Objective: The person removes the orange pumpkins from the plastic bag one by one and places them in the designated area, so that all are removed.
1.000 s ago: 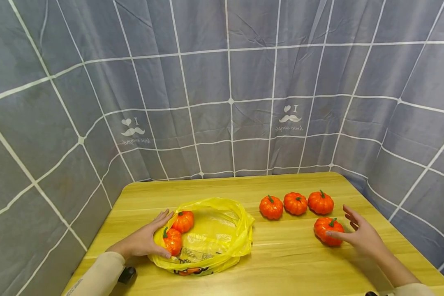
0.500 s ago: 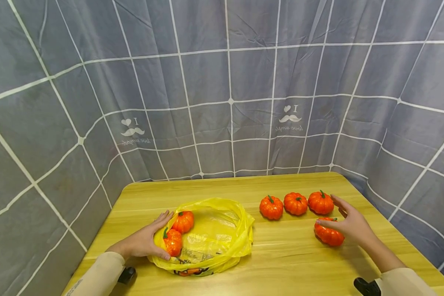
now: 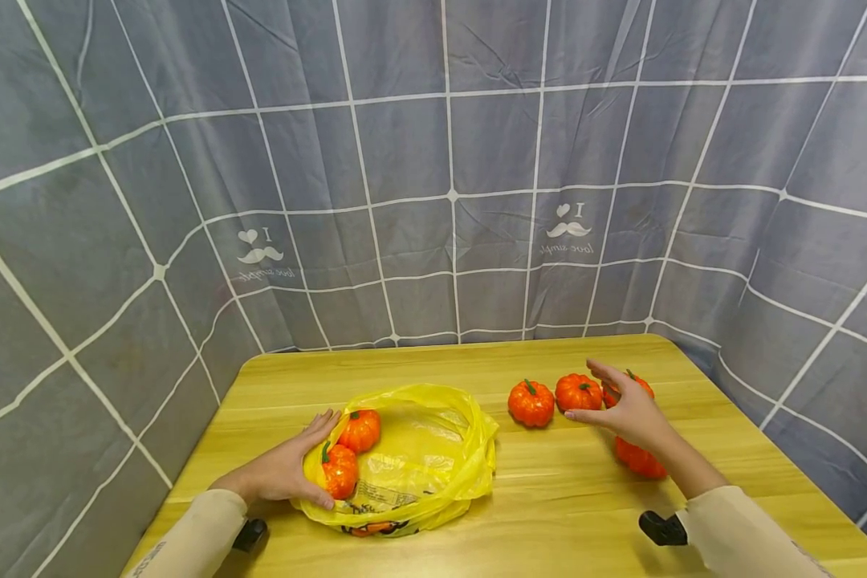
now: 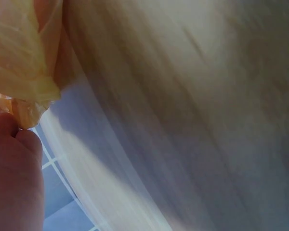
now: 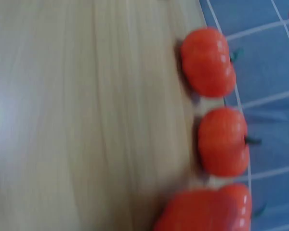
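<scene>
A yellow plastic bag lies with its mouth spread wide, two small orange pumpkins inside against its left wall. My left hand rests on that side of the bag, fingers along the far part of the rim and thumb on the near part. Over on the right, my right hand hovers by the back row of pumpkins with thumb and fingers apart, holding nothing. The middle pumpkin is nearest its fingertips. It partly covers the right-hand pumpkin and the front pumpkin.
At the left end of the row sits another pumpkin. A wooden table carries everything, and a grey checked curtain hangs around its back and sides. Black wrist mounts stick out near both sleeves.
My right hand has moved left and away from me, from the front pumpkin to the back row, staying spread. The left hand, the bag and the pumpkins have stayed put.
</scene>
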Motion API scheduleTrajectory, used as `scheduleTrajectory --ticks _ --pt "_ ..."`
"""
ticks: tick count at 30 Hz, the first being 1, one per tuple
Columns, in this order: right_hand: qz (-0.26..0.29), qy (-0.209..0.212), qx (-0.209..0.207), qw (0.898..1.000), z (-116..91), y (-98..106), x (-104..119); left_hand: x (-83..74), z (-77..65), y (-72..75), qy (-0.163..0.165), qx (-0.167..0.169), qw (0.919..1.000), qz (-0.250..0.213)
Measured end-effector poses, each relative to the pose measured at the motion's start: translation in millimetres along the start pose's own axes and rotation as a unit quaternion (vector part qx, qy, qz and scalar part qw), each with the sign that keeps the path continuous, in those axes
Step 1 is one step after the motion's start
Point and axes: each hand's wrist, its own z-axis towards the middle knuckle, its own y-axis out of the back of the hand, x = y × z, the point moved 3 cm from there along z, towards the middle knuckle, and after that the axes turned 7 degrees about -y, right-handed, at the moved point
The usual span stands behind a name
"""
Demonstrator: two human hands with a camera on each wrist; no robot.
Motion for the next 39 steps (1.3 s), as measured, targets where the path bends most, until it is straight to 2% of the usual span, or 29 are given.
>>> scheduleTrajectory --ticks 5,12,20,25,33,39 --pt "0.017 0.018 0.021 0.999 8 -23 15 0.5 2.0 -1.5 0.0 0.0 1.0 0.005" --pt "0.082 0.037 0.064 0.994 20 -55 40 -0.9 2.6 -1.8 0.006 -0.004 1.0 0.007" --pt "0.092 0.068 0.08 0.99 24 -79 57 -2.3 4.6 -2.9 0.004 -0.003 1.0 0.005" --pt "0.121 0.066 0.101 0.985 26 -92 62 -3.2 4.7 -3.3 0.004 -0.003 1.0 0.006" --pt "0.13 0.066 0.137 0.98 24 -115 74 -3.5 2.6 -4.1 -0.004 -0.003 1.0 0.008" --pt "0.118 0.071 0.15 0.979 23 -134 86 -3.1 0.4 -4.6 -0.003 -0.003 1.0 0.008"
